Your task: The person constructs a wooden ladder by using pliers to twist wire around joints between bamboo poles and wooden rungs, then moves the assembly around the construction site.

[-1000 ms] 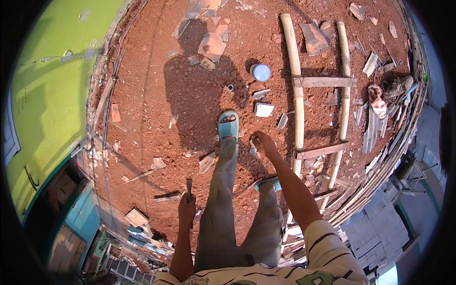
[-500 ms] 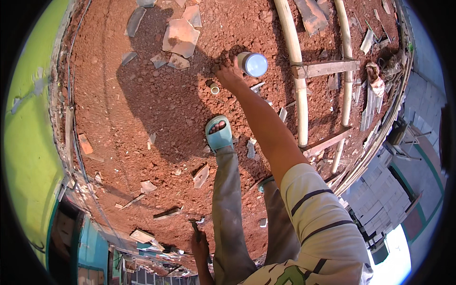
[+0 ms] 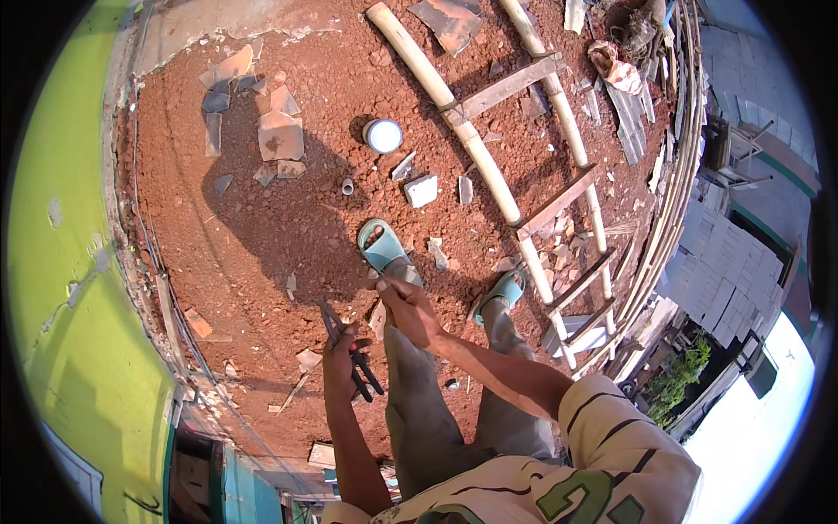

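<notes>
My left hand [image 3: 338, 349] is closed around a plier-like hand tool [image 3: 360, 374] with dark handles and a touch of red. The tool's dark jaws point up and away from me, and its handles stick out beside my fingers. My right hand [image 3: 412, 313] is raised in front of my leg, thumb and fingers pinched together. A small thin bit seems to show at the fingertips, too small to name. Farther off, a round container [image 3: 383, 136] with a pale top stands on the red soil. Near it is a short pale tube [image 3: 347, 187]. Neither hand touches these two.
A bamboo ladder [image 3: 499, 183] with wooden rungs lies on the right. Broken tile pieces [image 3: 281, 135] are scattered at the far left, and a white block [image 3: 422, 190] sits ahead of my sandalled foot [image 3: 381, 244]. A green wall [image 3: 70, 218] borders the left.
My right hand has left the container and come back close to my left hand. My left hand has risen forward with the tool. The view has shifted, showing the ladder farther left.
</notes>
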Demonstrator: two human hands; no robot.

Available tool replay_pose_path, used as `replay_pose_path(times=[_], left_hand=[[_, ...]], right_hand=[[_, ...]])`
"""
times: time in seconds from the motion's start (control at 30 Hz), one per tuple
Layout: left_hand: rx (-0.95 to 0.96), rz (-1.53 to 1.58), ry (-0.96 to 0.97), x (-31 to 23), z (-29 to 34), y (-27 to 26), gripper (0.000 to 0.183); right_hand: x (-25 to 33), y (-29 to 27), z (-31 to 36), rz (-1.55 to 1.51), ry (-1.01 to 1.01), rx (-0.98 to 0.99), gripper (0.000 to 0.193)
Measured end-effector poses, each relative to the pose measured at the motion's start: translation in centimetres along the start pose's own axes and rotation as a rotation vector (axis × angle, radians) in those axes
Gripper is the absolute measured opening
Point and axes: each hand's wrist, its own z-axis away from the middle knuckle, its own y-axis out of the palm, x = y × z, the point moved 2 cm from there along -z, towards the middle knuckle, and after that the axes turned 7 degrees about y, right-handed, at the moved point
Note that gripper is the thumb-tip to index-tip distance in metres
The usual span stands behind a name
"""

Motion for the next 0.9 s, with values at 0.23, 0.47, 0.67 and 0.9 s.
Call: replay_pose_path(times=[0.23,0.47,0.67,0.9], left_hand=[[0.327,-0.147,-0.14,2.0,4.2,3.8,0.016],[0.483,-0.554,0.144,6.5,11.8,8.0,0.015],[0.646,-0.638,0.203,12.3,20.0,12.2,0.011],[0.874,-1.129,0.471,21.2,28.5,14.4,0.015]], right_hand=[[0.3,-3.9,9.8,-0.892,0.35,-0.168,0.024],[-4.8,-11.1,17.1,-1.112,0.229,-0.198,0.022],[-13.1,-14.3,23.7,-1.069,0.068,-0.438,0.019],[-18.2,-19.0,34.1,-1.437,-0.073,-0.434,0.023]])
